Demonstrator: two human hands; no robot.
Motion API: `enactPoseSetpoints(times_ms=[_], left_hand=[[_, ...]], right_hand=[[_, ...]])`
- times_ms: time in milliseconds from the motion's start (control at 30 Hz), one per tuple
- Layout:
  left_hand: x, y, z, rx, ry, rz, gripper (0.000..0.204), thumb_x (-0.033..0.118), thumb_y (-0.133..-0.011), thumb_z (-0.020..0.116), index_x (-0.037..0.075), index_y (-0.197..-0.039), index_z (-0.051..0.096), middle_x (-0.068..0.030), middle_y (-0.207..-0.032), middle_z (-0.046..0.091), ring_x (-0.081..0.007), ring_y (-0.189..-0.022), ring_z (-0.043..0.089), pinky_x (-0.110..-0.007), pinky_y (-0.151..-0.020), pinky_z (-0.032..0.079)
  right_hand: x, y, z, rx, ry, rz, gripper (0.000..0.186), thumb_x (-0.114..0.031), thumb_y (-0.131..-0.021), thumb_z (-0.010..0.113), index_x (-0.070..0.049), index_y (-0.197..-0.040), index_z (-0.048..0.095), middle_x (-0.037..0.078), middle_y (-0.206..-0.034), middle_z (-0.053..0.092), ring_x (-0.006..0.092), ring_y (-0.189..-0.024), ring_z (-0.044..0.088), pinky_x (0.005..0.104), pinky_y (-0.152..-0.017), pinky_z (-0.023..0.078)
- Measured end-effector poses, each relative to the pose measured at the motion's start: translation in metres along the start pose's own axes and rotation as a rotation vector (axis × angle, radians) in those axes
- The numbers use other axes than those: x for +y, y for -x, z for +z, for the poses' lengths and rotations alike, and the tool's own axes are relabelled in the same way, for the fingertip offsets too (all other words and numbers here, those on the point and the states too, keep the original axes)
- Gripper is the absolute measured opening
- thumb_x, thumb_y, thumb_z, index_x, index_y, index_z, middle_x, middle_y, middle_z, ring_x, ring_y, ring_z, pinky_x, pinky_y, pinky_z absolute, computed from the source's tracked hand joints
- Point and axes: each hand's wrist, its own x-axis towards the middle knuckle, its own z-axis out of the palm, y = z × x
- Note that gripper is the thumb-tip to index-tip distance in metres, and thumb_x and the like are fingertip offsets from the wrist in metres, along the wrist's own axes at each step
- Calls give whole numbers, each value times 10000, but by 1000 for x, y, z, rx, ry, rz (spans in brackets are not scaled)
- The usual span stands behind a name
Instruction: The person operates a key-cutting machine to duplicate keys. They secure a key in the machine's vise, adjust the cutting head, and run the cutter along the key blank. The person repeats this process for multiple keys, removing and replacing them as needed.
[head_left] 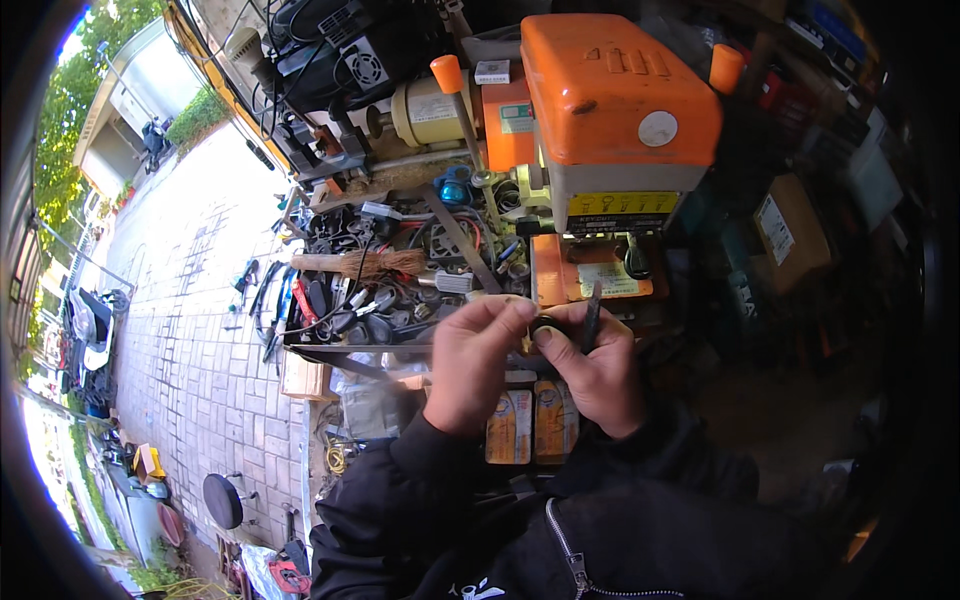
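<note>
Two hands in black sleeves. Left hand (470, 365) and right hand (597, 372) pinch together one small dark round part (546, 324); right also grips thin dark tool (592, 315). Behind: one bristle brush (362, 263), one boxy orange machine (610, 110).

The person wears a black jacket of smooth, slightly creased fabric, filling the lower middle of the frame. Its long sleeves run up to the wrists and end in plain cuffs. A metal zip with pale teeth curves down the chest at lower centre. The bare left hand (472, 368) and bare right hand (592, 368) carry no gloves.
</note>
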Motion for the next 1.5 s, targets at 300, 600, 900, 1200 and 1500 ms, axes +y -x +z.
enactPoseSetpoints(times_ms=[300, 600, 900, 1200, 1500], left_hand=[[17, -7, -2, 200, 138, -114, 330, 292, -1044, 639, -32, -1085, 690, -31, -776, 645, -108, -634, 554, -249, -630, 453], [34, -14, 11, 112, -404, -17, 451, 397, -1074, 559, -27, -1028, 705, -65, -808, 684, -126, -722, 631, -265, -670, 499], [150, -152, 21, -181, -855, 727, 568, 432, -959, 731, -12, -1302, 643, -139, -1266, 686, -177, -1154, 651, -312, -991, 500], [167, -167, 2, -886, -262, 388, 178, 79, -1028, 586, 45, -1182, 668, -82, -1148, 642, -211, -1021, 637, -363, -949, 508], [174, -189, -10, -836, -384, 397, 239, 203, -1050, 600, 28, -1191, 683, -86, -1134, 664, -200, -1019, 657, -418, -978, 545]], right_hand=[[5, 0, 11, -51, 129, -41, 195, -77, -972, 710, -27, -1157, 671, 8, -941, 696, 80, -820, 650, 249, -757, 524], [-18, 0, -29, -271, 848, -634, 534, 2, -770, 814, -17, -1278, 650, 149, -1047, 691, 273, -887, 732, 359, -747, 616], [-63, 7, -71, -158, 1029, -730, 526, 75, -693, 811, 21, -1197, 673, 155, -1085, 677, 283, -873, 741, 353, -730, 630], [-58, 39, -94, -184, 962, -669, 600, -6, -669, 832, 20, -1243, 658, 151, -1083, 670, 295, -872, 723, 362, -727, 603], [-52, 47, -91, -153, 924, -625, 541, 5, -692, 811, 14, -1213, 665, 150, -1050, 682, 285, -820, 723, 353, -680, 593]])
